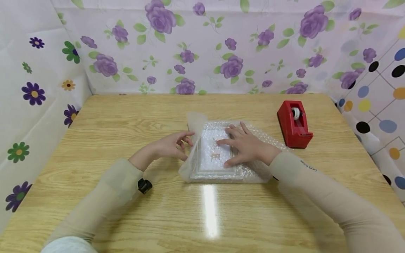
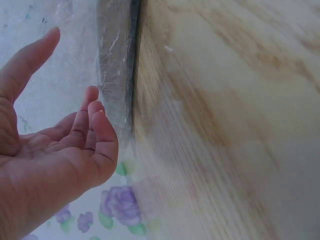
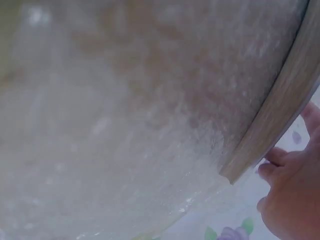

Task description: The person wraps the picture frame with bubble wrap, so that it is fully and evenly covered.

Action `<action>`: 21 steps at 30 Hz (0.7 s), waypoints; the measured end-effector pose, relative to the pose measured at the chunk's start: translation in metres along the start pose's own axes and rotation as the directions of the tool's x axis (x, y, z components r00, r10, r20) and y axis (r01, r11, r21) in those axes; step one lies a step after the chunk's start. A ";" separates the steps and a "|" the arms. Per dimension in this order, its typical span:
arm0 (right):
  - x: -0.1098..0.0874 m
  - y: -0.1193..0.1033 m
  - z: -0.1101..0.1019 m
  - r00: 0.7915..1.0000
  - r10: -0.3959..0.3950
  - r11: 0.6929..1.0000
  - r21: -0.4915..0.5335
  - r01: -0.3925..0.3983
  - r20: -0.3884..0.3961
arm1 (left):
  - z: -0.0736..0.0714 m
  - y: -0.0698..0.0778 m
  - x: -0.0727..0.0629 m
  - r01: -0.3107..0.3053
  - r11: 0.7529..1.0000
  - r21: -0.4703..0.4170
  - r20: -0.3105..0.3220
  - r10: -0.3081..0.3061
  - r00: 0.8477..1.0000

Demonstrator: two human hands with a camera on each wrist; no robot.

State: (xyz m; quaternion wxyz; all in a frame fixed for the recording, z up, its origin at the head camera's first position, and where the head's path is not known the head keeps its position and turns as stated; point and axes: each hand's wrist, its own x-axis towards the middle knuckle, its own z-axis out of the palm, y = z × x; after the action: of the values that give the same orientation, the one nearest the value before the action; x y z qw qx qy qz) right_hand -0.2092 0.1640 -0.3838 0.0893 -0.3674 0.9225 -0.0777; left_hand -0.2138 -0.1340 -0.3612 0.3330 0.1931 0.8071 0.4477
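A picture frame (image 1: 207,142) lies flat on the table on a sheet of bubble wrap (image 1: 261,172); in the right wrist view its light wooden edge (image 3: 277,102) shows bare. On the left, a flap of the wrap (image 1: 192,163) is turned up over the frame's side. My left hand (image 1: 172,144) is beside that flap, fingers loosely bent; the left wrist view shows nothing in its grasp, with bubble wrap (image 2: 55,65) behind it. With fingers spread, my right hand (image 1: 250,146) rests on the frame's right part. Part of the frame is hidden under it.
A red tape dispenser (image 1: 294,126) with a roll of tape stands to the right of the wrap. The wooden table (image 1: 133,112) ends at a flowered cloth (image 1: 202,45) behind. A small black device (image 1: 145,186) sits at my left wrist.
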 end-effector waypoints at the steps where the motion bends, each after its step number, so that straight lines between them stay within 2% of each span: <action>1: 0.000 0.001 0.000 1.000 -0.004 1.000 0.006 0.004 0.006 | 0.000 0.000 0.000 -0.001 1.000 0.010 -0.004 0.001 1.000; 4: -0.001 0.002 -0.001 1.000 -0.010 1.000 0.026 0.010 0.017 | 0.001 0.003 0.001 -0.016 0.999 0.043 -0.006 0.017 1.000; 9: 0.000 0.003 0.000 0.999 0.033 0.999 -0.010 -0.033 0.009 | 0.003 0.005 0.003 -0.029 0.990 0.141 -0.032 0.034 0.999; 14: 0.001 0.005 0.002 0.998 0.066 0.998 -0.010 -0.066 0.003 | 0.004 0.005 0.006 -0.053 0.957 0.284 -0.049 0.069 0.996; 17: 0.002 0.008 0.005 0.996 0.092 0.996 0.010 -0.092 0.001 | 0.005 0.003 0.008 -0.099 0.946 0.310 -0.022 0.111 0.994; 21: 0.003 0.012 0.008 0.993 0.115 0.992 0.064 -0.113 -0.030 | 0.005 0.003 0.011 -0.142 0.943 0.299 0.015 0.144 0.989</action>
State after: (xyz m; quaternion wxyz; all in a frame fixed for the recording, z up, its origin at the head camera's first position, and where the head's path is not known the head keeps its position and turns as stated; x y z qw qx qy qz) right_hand -0.2176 0.1698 -0.3939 0.0895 -0.3099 0.9405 -0.1071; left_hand -0.2181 -0.1226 -0.3646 0.2638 0.2980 0.8505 0.3438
